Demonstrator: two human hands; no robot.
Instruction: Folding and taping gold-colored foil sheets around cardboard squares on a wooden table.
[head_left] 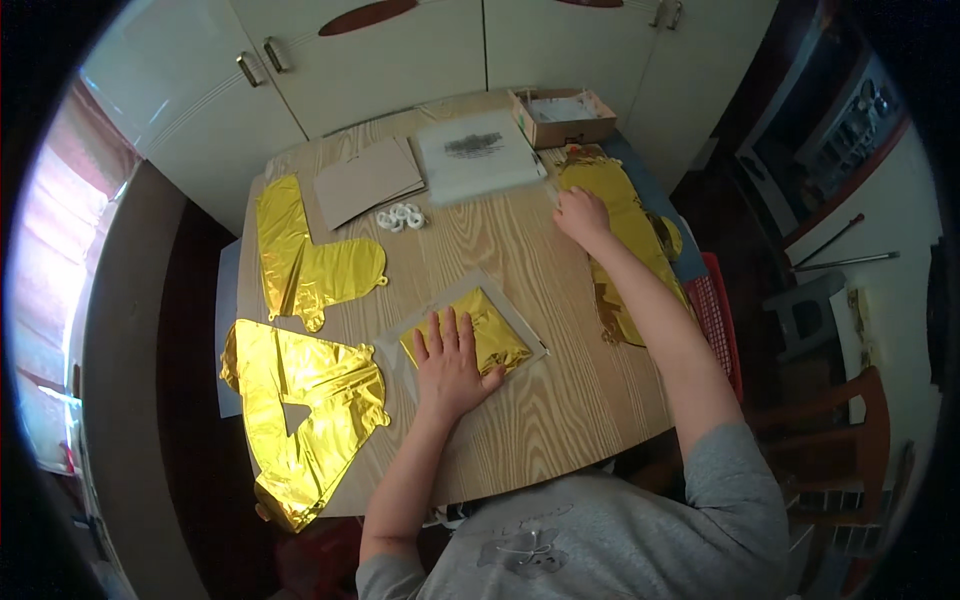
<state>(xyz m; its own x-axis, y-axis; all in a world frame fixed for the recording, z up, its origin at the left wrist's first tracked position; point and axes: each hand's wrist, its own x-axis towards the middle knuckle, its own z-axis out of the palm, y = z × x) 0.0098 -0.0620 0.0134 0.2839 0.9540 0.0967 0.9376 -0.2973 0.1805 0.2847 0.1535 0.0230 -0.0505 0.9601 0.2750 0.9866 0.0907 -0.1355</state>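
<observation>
My left hand (450, 372) lies flat with fingers spread on a folded gold foil balloon (492, 332). Under or around that balloon is a clear plastic bag (530, 338); I cannot tell which. My right hand (582, 214) reaches to the far right, its fingers curled together beside the gold foil balloons (632, 225) along the table's right side. Whatever those fingers hold, if anything, is hidden. Flat at the left lie an L-shaped gold foil balloon (310, 255) and, nearer, an A-shaped gold foil balloon (300, 400) reaching over the edge.
On the wood-grain table (560, 420) are brown cardboard sheets (365, 182), a stack of clear plastic bags (480, 165) and several white rolls (401, 217). An open cardboard box (565, 128) stands at the back right. A red basket (718, 325) is beside the right edge, a wooden chair (850, 440) further right.
</observation>
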